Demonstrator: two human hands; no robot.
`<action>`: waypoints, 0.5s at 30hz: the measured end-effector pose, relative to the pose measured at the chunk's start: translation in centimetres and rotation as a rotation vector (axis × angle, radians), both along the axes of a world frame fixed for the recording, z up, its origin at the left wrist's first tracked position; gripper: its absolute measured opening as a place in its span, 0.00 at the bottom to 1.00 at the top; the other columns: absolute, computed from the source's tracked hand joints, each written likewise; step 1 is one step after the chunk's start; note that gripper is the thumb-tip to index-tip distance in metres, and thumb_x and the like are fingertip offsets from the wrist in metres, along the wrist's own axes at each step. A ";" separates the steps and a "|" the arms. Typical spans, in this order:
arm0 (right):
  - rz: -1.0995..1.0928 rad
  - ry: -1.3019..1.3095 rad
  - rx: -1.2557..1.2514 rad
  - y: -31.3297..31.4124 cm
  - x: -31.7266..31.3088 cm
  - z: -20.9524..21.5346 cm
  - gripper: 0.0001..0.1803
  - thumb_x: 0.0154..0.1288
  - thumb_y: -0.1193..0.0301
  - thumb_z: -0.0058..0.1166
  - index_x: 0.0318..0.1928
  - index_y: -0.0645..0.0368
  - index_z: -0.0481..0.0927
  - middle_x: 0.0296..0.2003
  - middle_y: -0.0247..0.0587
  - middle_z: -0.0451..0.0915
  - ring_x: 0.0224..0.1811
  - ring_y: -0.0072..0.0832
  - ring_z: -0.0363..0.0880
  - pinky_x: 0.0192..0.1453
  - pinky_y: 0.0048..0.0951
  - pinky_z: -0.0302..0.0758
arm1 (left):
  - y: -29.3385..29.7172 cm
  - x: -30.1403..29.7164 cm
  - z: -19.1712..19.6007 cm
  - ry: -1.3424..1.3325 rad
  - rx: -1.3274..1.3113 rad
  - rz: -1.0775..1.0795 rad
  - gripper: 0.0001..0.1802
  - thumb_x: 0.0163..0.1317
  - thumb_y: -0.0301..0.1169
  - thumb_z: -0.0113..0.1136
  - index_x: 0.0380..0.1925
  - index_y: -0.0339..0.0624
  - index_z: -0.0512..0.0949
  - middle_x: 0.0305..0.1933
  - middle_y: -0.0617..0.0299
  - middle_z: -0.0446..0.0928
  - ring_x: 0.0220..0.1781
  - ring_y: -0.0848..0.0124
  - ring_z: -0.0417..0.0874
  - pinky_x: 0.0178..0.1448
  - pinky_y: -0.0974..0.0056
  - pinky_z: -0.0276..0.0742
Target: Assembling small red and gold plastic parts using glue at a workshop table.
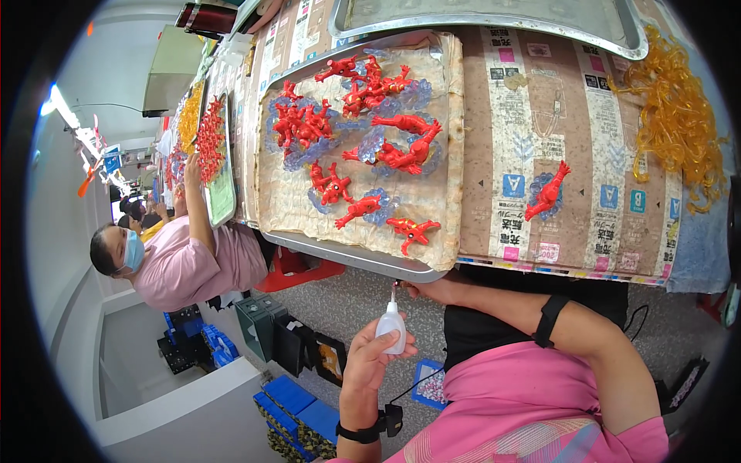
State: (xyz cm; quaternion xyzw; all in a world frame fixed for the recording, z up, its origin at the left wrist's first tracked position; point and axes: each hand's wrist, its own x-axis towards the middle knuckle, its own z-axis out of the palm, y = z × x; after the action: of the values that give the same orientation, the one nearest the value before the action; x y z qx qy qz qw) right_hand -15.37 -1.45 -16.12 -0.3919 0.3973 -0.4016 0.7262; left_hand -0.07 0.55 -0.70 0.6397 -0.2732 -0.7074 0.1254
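White plastic shows in the left hand [372, 352], whose thumb and fingers are wrapped around a squeeze bottle [391, 335]. The bottle stands roughly upright, its narrow nozzle [392, 307] pointing up, in front of the table and just below the near edge of a metal tray. The right hand [438, 291] reaches in from the right with its fingers bent close to the nozzle's tip; whether they pinch something there is too small to tell. Dark straps circle the left wrist [386, 421] and the right forearm [546, 321].

Just beyond the hands, the metal tray [351, 253] is lined with stained, wrinkled paper [305, 214]. On it lie many red toy figures [404, 159], bunched among bumpy, see-through bluish pieces [297, 160]. To the right, one more red figure [551, 190] lies over a bluish piece on the table's printed covering [494, 116]. Farther right, a tangle of glossy amber strands [679, 116] spreads near the table's end, and another metal tray [640, 45] sits at the far side.

To the left, a masked co-worker in a pink top [197, 266] stretches an arm toward red pieces [210, 143] on a green-bottomed tray [223, 199]. A red stool [302, 272] and blue boxes [301, 409] stand below, on the speckled floor [370, 289].
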 end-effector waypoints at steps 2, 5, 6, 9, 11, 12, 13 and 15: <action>0.004 0.011 -0.013 0.0 0.1 -0.3 0.18 0.74 0.58 0.37 0.36 0.57 0.74 0.23 0.30 0.74 0.24 0.17 0.71 0.27 0.22 0.68 | 0.0 0.0 -0.1 -0.001 -0.001 -0.002 0.24 0.62 0.30 0.56 0.56 0.27 0.68 0.37 0.49 0.81 0.35 0.62 0.85 0.41 0.65 0.81; -0.027 0.001 -0.009 0.0 0.1 -0.5 0.18 0.74 0.58 0.37 0.36 0.57 0.74 0.23 0.30 0.74 0.23 0.18 0.71 0.27 0.22 0.68 | 0.0 0.0 -0.1 0.005 0.001 0.004 0.24 0.62 0.30 0.56 0.56 0.27 0.68 0.37 0.48 0.81 0.35 0.62 0.85 0.41 0.64 0.81; -0.013 0.039 -0.047 -0.1 -0.2 -0.4 0.18 0.74 0.58 0.37 0.36 0.57 0.74 0.23 0.30 0.74 0.23 0.18 0.71 0.27 0.22 0.68 | 0.0 0.0 -0.1 0.006 0.003 0.006 0.24 0.62 0.30 0.56 0.56 0.27 0.68 0.37 0.48 0.81 0.35 0.62 0.85 0.41 0.64 0.81; -0.055 0.048 -0.055 -0.2 -0.2 -0.1 0.18 0.72 0.59 0.40 0.32 0.57 0.75 0.20 0.32 0.75 0.23 0.22 0.73 0.28 0.28 0.71 | 0.0 0.1 -0.2 0.007 0.002 0.012 0.24 0.61 0.29 0.56 0.56 0.27 0.68 0.37 0.48 0.81 0.35 0.62 0.85 0.41 0.64 0.82; -0.112 0.018 -0.024 0.0 0.1 -0.2 0.18 0.70 0.61 0.43 0.29 0.58 0.77 0.17 0.32 0.75 0.23 0.25 0.75 0.30 0.33 0.73 | 0.0 0.1 -0.2 0.008 0.000 0.014 0.24 0.61 0.29 0.57 0.56 0.27 0.68 0.37 0.48 0.81 0.35 0.62 0.85 0.41 0.64 0.82; -0.108 0.020 -0.010 0.1 0.4 -0.7 0.14 0.70 0.61 0.45 0.33 0.57 0.77 0.22 0.35 0.76 0.26 0.27 0.76 0.33 0.32 0.73 | 0.0 0.0 -0.1 0.006 -0.001 0.013 0.24 0.61 0.30 0.57 0.55 0.27 0.68 0.37 0.48 0.81 0.35 0.62 0.85 0.41 0.64 0.82; -0.103 0.022 0.004 0.2 0.8 -1.4 0.12 0.69 0.62 0.47 0.38 0.56 0.77 0.27 0.37 0.76 0.30 0.28 0.76 0.36 0.30 0.74 | 0.0 -0.1 -0.1 0.004 -0.002 0.012 0.25 0.61 0.30 0.57 0.55 0.27 0.68 0.37 0.48 0.81 0.35 0.62 0.85 0.41 0.64 0.82; -0.095 0.026 0.033 0.3 1.6 -2.7 0.12 0.68 0.63 0.50 0.47 0.54 0.78 0.38 0.41 0.77 0.37 0.31 0.77 0.42 0.28 0.74 | 0.1 -0.3 -0.1 0.015 -0.001 0.034 0.25 0.60 0.28 0.57 0.55 0.26 0.67 0.36 0.48 0.80 0.34 0.61 0.85 0.40 0.63 0.83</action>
State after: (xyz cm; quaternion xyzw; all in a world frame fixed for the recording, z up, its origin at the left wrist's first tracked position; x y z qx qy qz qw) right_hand -13.80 -1.12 -18.82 -0.3658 0.4314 -0.4237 0.7075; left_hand -0.34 0.60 -0.77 0.6389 -0.2620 -0.7097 0.1398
